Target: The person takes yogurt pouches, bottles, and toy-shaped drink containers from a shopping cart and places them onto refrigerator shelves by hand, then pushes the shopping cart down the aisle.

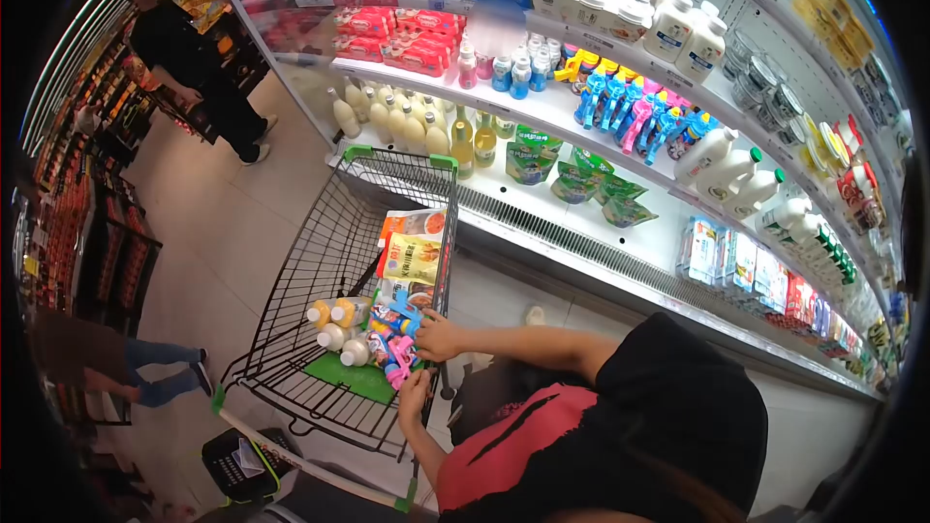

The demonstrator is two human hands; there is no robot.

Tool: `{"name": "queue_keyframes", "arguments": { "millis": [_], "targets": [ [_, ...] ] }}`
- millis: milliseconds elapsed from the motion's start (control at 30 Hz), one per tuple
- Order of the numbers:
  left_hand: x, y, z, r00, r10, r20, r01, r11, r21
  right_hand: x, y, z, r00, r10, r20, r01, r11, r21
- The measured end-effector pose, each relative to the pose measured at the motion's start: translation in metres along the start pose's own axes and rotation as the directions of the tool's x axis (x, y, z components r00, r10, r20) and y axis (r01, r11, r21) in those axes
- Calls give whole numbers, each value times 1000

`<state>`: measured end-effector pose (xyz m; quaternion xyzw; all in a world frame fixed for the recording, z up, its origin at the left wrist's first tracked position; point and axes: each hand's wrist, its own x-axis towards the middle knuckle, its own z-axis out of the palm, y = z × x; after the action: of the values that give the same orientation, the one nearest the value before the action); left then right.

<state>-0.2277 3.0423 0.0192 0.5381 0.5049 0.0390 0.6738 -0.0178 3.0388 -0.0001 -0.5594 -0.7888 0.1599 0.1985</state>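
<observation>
My right hand [439, 337] reaches over the side of a shopping cart [291, 261], its fingers closed on a blue-topped drink bottle [392, 315] with a toy-like trigger cap. Nearer the handle, my left hand [415, 395] is closed at a pink-topped drink bottle [398, 368] of the same sort; its fingertips are partly hidden. Beside these lie several white and yellow-orange drink bottles [334, 336]. A yellow food packet [411, 260] overlaps an orange packet [415, 223] farther along the cart, against its side.
A refrigerated shelf [542, 232] runs along the cart's right, holding bottles, pouches and similar toy-topped drinks [635, 116]. A person in black [184, 53] stands in the aisle. Another person's legs [170, 368] show at left. A black basket [242, 465] sits below the cart handle [291, 455].
</observation>
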Motion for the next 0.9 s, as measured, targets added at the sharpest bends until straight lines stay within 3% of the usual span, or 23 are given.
{"name": "queue_keyframes", "arguments": {
  "millis": [333,667,900],
  "targets": [
    [0,3,4,999,-37,15,38,996,-78,4,-7,-4,997,75,11,-75,996,-50],
    [-2,7,2,999,41,26,-41,999,-5,3,-8,-3,993,50,-104,-59,995,-82],
    [-5,11,7,1000,11,-19,-10,999,46,4,-5,-5,997,47,-67,-52,996,-78]
  ]
}}
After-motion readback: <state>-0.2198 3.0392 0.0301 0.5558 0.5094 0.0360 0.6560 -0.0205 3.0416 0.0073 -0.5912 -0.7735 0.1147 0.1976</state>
